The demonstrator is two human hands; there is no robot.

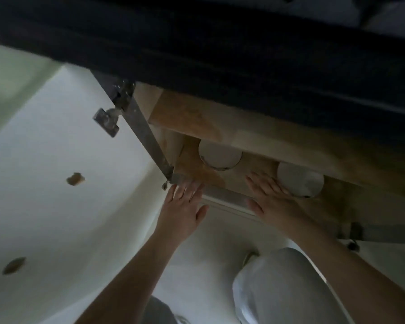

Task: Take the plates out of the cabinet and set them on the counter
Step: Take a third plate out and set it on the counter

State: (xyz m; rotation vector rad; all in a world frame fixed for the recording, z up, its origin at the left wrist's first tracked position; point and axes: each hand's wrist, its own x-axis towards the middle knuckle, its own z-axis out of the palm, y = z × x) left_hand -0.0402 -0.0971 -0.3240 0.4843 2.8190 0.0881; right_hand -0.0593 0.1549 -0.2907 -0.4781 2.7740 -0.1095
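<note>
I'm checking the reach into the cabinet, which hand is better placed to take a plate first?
Probably the right hand. Its straight fingers already lie at the rim of the right plate inside the cabinet. The left hand is only at the cabinet's front edge, apart from the left plate further in.

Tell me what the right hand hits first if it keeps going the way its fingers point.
Probably the right plate: the right hand has its fingertips at that plate's near edge already, though depth is unclear.

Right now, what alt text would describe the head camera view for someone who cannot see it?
Two bare hands, left hand and right hand, reach open-fingered into a low wooden cabinet holding two round white plates; the right hand's fingers touch the nearer plate, beside an open white door.
</note>
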